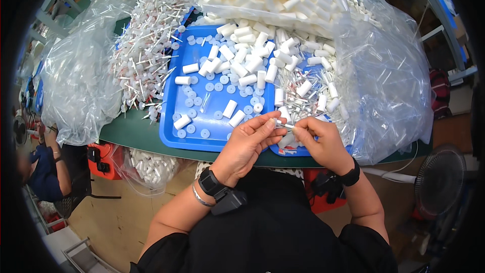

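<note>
Both hands pinch one thin white stem piece [284, 126] at the blue tray's [174, 116] near edge, left hand [251, 141] and right hand [322, 141] fingertips clenched on it; probably light, stiff, slippery, best gripped at ends.

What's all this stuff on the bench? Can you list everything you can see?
Blue tray: one in full view, blue, on the green bench in front of the person.
White tubes: too many to count, white, loose on the tray and heaped in a bag behind it.
Round discs: many, pale, scattered on the tray.
Thin sticks with caps: a large pile, white, left of the tray.
Clear plastic bags: several, at both sides of the bench.
Fan: one, dark, lower right.
Another person: one, seated far left.
Left hand: pinches a small white part at the tray's near edge.
Right hand: pinches the same part.
</note>
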`<state>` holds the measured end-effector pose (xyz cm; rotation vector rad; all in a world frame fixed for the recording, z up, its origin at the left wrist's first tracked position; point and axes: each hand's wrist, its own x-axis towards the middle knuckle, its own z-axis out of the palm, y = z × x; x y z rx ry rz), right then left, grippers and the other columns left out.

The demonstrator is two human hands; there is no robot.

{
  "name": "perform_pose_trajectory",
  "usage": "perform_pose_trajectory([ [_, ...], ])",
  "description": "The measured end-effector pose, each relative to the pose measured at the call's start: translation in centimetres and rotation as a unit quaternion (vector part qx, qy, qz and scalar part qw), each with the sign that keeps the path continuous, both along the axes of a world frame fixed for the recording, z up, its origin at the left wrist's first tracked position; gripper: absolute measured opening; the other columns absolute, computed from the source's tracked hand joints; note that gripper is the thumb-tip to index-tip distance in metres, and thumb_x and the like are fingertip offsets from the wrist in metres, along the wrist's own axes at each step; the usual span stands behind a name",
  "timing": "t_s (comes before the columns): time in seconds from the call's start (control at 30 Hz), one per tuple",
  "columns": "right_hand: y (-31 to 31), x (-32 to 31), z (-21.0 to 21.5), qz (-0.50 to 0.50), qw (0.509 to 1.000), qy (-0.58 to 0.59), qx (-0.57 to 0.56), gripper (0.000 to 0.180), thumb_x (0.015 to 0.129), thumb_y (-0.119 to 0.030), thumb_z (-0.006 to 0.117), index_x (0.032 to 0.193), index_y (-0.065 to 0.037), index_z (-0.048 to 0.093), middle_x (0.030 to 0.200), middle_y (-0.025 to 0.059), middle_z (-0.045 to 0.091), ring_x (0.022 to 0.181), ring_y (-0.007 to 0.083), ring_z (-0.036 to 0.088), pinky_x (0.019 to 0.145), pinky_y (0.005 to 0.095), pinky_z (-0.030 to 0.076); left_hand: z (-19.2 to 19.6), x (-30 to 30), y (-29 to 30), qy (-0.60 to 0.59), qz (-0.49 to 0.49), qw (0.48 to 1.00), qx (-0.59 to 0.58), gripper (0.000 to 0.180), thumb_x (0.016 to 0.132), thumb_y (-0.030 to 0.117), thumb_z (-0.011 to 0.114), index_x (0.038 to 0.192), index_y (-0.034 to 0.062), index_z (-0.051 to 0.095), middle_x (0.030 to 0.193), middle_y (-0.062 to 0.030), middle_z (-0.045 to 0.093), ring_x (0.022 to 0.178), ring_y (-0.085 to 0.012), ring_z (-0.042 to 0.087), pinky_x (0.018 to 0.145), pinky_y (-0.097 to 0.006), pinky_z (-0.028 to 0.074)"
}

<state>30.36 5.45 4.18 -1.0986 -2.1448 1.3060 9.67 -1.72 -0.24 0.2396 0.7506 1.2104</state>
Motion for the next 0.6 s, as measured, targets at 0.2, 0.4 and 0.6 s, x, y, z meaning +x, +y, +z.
perform_pose_trajectory([
  [0.2,0.6,-0.3,-0.8,-0.026,0.981,0.047,-0.187,0.006,0.097,-0.006,0.069,0.094,-0.001,0.068,0.078,0.0111,0.068,0.06,0.0206,0.064,0.057,0.0313,0.049,0.2,-0.6,-0.4,0.032,-0.03,0.999,0.031,0.043,0.105,0.023,0.063,0.141,0.0004,0.057,0.132,-0.0108,0.068,0.112,-0.0172,0.069,0.092,-0.03,0.056],
  [0.4,0.0,-2.1,-1.7,0.039,0.943,0.019,0.329,0.01,0.088,-0.002,0.076,0.095,-0.002,0.069,0.081,0.0121,0.07,0.067,0.0287,0.068,0.06,0.0378,0.052,-0.5,-0.7,-0.3,-0.007,0.01,1.0,-0.009,0.04,0.106,0.024,0.063,0.138,0.002,0.059,0.13,-0.0087,0.069,0.109,-0.0151,0.069,0.092,-0.029,0.055],
  [0.6,-0.1,-3.2,-1.1,0.046,0.953,0.016,0.299,0.019,0.084,-0.008,0.08,0.1,-0.002,0.071,0.087,0.0121,0.073,0.074,0.0311,0.071,0.066,0.0388,0.055,-0.1,-1.0,-0.5,0.011,0.024,0.999,-0.024,0.039,0.104,0.028,0.066,0.133,0.0022,0.064,0.114,-0.0021,0.071,0.101,-0.0098,0.066,0.086,-0.026,0.055],
])
